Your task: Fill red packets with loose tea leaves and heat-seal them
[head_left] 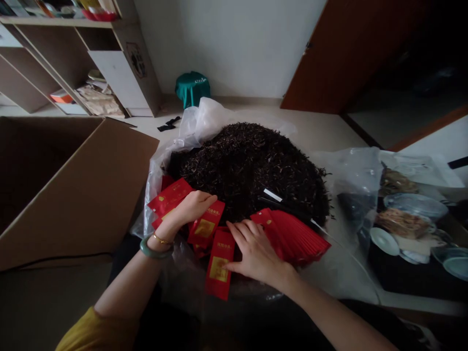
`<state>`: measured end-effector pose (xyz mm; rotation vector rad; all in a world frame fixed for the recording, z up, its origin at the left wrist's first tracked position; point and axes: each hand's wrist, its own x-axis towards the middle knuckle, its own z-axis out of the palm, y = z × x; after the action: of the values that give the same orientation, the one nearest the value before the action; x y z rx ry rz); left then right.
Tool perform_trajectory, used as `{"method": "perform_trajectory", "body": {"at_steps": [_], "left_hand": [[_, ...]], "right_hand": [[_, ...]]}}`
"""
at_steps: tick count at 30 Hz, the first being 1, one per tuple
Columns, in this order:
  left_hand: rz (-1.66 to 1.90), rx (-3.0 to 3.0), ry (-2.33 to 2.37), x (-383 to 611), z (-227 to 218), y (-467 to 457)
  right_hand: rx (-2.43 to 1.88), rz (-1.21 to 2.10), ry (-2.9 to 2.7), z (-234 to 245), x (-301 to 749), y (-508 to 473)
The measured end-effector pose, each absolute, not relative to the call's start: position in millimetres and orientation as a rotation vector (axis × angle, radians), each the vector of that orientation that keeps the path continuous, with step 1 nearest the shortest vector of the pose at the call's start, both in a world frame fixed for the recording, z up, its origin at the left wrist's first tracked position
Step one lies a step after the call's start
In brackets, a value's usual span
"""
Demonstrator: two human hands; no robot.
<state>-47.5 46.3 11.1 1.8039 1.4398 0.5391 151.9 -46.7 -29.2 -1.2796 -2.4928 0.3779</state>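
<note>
Left hand [195, 205] is holding one red packet [203, 229] at its five o'clock, right hand [254, 249] another packet [218, 269] at eight; gold lettering [224, 245] unreadable.

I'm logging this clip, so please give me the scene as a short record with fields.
left hand: touching a gold-marked red packet
right hand: thumb on a second red packet
beside right hand: fanned red packets
heap: dark dried leaves, translucent plastic about the edge
picture left: open cardboard box
picture right: white dish
</note>
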Motion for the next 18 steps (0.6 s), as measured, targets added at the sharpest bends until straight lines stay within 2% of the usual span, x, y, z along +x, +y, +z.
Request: {"method": "perform_trajectory", "body": {"at_steps": [11, 18], "left_hand": [[0.193, 1.956, 1.052, -63, 8, 57], [-0.065, 1.805, 0.599, -61, 24, 40]], "right_hand": [[-1.197, 0.323, -2.328, -43, 143, -50], [-1.18, 0.393, -2.139, -36, 162, -34]]}}
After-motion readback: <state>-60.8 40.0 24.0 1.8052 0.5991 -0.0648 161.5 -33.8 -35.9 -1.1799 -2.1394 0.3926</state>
